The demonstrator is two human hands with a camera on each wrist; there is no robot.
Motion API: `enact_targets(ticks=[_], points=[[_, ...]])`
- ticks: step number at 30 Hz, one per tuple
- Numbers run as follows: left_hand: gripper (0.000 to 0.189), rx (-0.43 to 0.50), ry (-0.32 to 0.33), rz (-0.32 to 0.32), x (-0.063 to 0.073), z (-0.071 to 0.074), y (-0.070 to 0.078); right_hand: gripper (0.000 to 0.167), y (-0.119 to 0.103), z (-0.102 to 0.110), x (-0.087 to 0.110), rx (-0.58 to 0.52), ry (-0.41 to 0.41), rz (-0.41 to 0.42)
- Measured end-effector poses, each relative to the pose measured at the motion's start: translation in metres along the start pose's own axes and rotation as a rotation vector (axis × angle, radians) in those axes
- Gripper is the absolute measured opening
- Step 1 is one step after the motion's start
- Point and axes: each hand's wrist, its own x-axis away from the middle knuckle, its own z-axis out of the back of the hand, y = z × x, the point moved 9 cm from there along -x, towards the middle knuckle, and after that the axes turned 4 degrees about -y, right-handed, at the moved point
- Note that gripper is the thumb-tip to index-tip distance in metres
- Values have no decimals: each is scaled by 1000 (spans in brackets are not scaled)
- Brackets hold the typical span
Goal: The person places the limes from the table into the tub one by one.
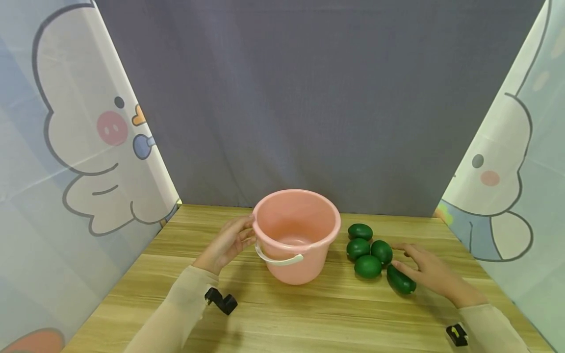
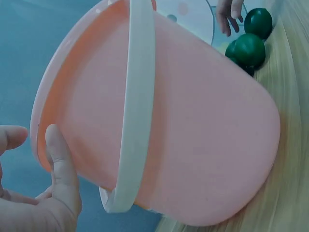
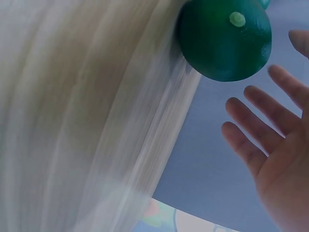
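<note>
A pink bucket [image 1: 295, 264] with a white handle [image 1: 282, 261] stands upright on the wooden table. At its left rim is my left hand [image 1: 228, 242], its fingertips right at the edge; the left wrist view has the thumb [image 2: 63, 164] overlapping the bucket wall and the fingers apart. To the bucket's right lies a cluster of smooth, dark green avocados. My right hand [image 1: 430, 273] hovers beside the nearest avocado [image 1: 400, 280], thumb and fingers spread above it. In the right wrist view, an avocado [image 3: 227, 41] shows its pale stem end, with the fingers extended just below.
More avocados [image 1: 368, 267] lie close together left of my right hand. The table [image 1: 318, 314] ends at a dark grey curtain [image 1: 291, 98] behind the bucket. Cartoon-printed sheets [image 1: 79, 191] hang along both sides.
</note>
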Motion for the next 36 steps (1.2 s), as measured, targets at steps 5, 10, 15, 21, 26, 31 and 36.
enact_targets(ticks=[5,10,15,21,26,31,36], points=[[43,11,25,14,0,-3,1,37,-4,-3,1,-10,-1,30],[52,34,22,22,0,-5,1,39,-7,-4,3,-12,-16,40],[52,82,10,23,-1,-7,-1,42,-8,-7,4,-4,-37,40],[52,113,16,17,0,-7,-3,46,-9,-11,5,21,-28,66],[51,131,19,15,1,-7,-5,51,-10,-13,9,48,-16,84],[49,151,14,10,1,-8,-5,53,-17,-12,11,64,36,161],[45,181,3,7,1,-9,-5,55,-17,-16,11,69,5,164]])
